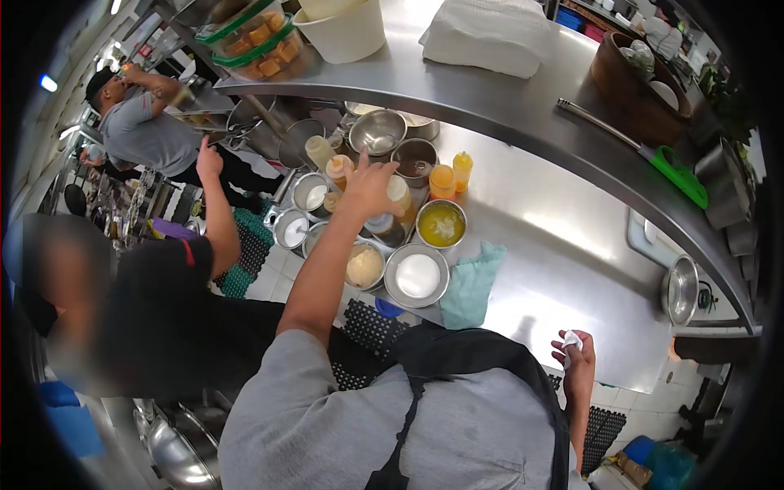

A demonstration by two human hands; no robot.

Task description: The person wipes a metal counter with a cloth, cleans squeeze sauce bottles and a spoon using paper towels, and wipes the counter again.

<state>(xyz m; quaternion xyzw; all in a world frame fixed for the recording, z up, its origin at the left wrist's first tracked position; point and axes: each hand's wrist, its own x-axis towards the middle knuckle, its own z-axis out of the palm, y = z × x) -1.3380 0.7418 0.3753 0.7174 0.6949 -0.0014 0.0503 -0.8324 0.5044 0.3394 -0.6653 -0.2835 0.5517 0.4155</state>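
Observation:
My left hand (371, 189) reaches over a cluster of squeeze bottles, fingers spread. A pale-topped bottle (399, 189) stands beside its thumb and index finger; whether they touch it I cannot tell. Around it are an orange-filled bottle (443, 181), a slim yellow bottle (462, 167), a bowl of yellow liquid with pale bits (441, 224), a bowl of white contents (417, 276) and a container of cream-coloured crumbly food (364, 266). My right hand (581, 356), by the counter's front edge, is closed on a crumpled white tissue (572, 341).
A teal cloth (472, 286) lies on the steel counter (555, 278). Overhead runs a shelf (523, 94) with folded white towels (487, 37), lidded tubs (265, 55) and green-handled tongs (678, 175). A co-worker in black (163, 302) stands close on the left; another person (147, 122) is farther back.

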